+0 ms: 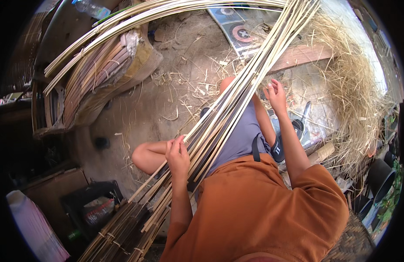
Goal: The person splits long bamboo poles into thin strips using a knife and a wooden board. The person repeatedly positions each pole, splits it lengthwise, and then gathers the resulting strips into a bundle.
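Long, thin bamboo strips (250, 85), pale and dark brown, lie in a loose bundle slanting across my lap from lower left to upper right. My left hand (178, 157) is closed at the bundle's left edge, fingertips pinched on a pale strip. To the right of the bundle my right hand (276, 94) is raised. Its fingers are partly curled and apart, and I see nothing in them. At the lower left, strips tied with thin bands (119, 233) lie beneath the bundle's near end.
Dry shavings (348, 83) are heaped on the right, beside a wooden plank (300, 56). A knife-like blade (306, 111) stands near my right forearm. At the upper left, tied strips (93, 74) rest on a worn cardboard-like wrapping (138, 65). A black crate (90, 196) sits lower left.
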Available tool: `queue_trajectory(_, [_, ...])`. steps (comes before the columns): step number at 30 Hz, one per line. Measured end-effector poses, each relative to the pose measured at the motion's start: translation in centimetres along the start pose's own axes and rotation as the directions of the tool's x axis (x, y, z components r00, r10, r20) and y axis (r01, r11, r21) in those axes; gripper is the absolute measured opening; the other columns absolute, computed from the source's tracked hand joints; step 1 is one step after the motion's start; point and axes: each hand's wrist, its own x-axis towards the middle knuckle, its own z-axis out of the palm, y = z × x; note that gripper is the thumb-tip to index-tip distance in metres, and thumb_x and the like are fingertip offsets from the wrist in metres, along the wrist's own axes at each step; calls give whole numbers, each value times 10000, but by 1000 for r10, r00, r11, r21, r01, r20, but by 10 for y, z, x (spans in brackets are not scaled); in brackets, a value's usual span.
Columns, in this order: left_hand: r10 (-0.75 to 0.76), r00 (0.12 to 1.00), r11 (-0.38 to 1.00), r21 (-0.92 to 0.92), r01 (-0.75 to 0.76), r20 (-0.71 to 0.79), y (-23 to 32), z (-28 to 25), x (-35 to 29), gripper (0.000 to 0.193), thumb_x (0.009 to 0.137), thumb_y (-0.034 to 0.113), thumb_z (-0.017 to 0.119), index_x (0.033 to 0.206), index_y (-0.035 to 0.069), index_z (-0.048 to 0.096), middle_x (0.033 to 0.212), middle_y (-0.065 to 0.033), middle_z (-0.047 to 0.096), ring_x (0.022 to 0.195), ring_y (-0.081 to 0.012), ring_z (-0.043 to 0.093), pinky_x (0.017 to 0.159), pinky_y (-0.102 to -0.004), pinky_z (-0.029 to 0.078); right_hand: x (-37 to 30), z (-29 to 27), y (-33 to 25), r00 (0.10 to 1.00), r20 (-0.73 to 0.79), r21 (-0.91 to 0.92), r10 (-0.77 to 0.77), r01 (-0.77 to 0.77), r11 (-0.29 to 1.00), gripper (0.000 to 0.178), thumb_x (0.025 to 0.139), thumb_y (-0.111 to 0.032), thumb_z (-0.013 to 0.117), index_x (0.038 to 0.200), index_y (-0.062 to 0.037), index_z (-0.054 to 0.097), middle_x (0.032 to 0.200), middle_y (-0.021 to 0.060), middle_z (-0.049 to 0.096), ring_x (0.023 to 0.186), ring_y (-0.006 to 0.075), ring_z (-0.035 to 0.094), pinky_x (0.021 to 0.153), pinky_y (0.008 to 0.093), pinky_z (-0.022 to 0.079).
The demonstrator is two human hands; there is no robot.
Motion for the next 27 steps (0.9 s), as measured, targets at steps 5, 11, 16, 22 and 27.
queue_trajectory(5, [197,975,978,91,-188,-104,-9,16,-5,306,947,31,548,1231,-40,638,1167,-233,654,1002,-422,628,919,-491,484,16,20,2,984,67,-290,-168,180,940,341,985,-144,591,1296,-10,554,1184,208,659,981,287,683,848,368,544])
queue_trajectory(11, [161,987,974,158,-161,14,6,33,0,264,960,124,576,1172,1,673,1040,-190,674,966,-392,623,851,-475,491,41,1,75,989,130,-315,75,-30,949,410,1023,-272,535,1321,9,534,1254,248,633,1086,309,658,919,396,513])
queue_trajectory(16, [112,993,935,336,-116,31,-2,46,-14,210,956,176,611,1082,25,686,981,-184,629,932,-399,600,836,-476,483,-16,31,-43,975,186,-449,-122,195,872,368,987,-206,594,1285,10,571,1192,223,662,1066,316,666,908,404,514])
queue_trajectory(22, [71,996,975,206,-83,63,3,50,-7,198,939,173,645,1053,11,637,968,-211,583,941,-423,570,847,-488,464,-51,85,-103,683,589,-80,-433,582,809,164,911,-113,682,1049,-33,722,999,148,719,933,323,683,849,404,534])
queue_trajectory(27, [77,996,977,205,-64,-53,-1,47,-8,308,915,266,683,1066,2,633,1018,-183,567,976,-389,551,869,-477,446,-50,126,-101,212,921,-2,-328,843,538,320,881,-367,712,1082,-120,737,1074,117,708,1091,311,636,969,460,450])
